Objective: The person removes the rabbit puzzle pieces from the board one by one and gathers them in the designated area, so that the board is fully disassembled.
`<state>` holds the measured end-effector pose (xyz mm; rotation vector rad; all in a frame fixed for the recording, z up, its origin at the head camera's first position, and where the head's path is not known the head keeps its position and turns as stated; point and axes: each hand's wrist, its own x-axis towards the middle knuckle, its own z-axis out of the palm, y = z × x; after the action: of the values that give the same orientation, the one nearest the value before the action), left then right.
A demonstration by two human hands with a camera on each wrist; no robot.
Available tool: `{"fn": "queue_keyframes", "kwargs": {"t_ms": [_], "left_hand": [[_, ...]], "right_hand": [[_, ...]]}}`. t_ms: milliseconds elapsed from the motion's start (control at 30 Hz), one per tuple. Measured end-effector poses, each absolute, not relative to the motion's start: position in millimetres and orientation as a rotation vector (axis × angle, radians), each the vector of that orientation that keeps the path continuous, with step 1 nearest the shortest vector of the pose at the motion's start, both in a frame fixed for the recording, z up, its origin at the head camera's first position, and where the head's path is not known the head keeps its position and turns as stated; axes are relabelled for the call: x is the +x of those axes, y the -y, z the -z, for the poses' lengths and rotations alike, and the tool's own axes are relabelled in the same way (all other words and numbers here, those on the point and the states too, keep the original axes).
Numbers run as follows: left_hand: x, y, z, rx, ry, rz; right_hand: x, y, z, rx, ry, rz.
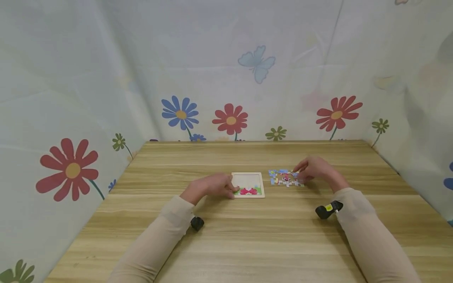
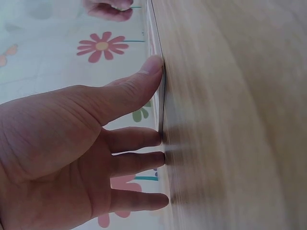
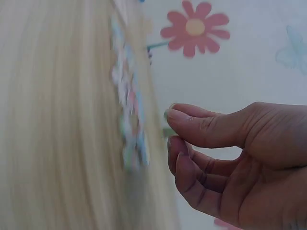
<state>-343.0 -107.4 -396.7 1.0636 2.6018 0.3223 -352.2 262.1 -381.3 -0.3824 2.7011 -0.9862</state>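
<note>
A shallow light-wood puzzle tray lies flat on the table, with a pink-red and green picture strip along its near side. My left hand rests at the tray's left side; in the left wrist view its thumb touches the edge and the other fingers reach straight down. To the tray's right lies a cluster of jigsaw pieces, blue at the edges with a reddish figure. My right hand hovers by that cluster's right end, fingers loosely bent. In the right wrist view, background shows between thumb and fingers, and no piece is visible there.
Both lie on a wood-grain table. A pale cloth printed with flowers and a butterfly hangs behind and at the sides. Small black devices sit at both wrists, the right one marked yellow.
</note>
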Motion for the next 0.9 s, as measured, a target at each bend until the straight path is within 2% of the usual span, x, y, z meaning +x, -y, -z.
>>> {"fn": "queue_keyframes", "kwargs": {"t_ms": [200, 500, 900], "left_hand": [[-341.1, 108.0, 394.3, 1.063, -2.6, -0.324], [-345.2, 106.5, 395.4, 1.084, -2.594, -0.298], [-350.7, 111.3, 398.5, 1.137, -2.608, -0.34]], "right_hand": [[-349.4, -211.1, 372.3, -0.492, -2.657, 1.017], [-347.9, -129.9, 386.1, -0.626, -2.587, 0.922], [-342.6, -96.1, 400.4, -0.709, -2.63, 0.892]]}}
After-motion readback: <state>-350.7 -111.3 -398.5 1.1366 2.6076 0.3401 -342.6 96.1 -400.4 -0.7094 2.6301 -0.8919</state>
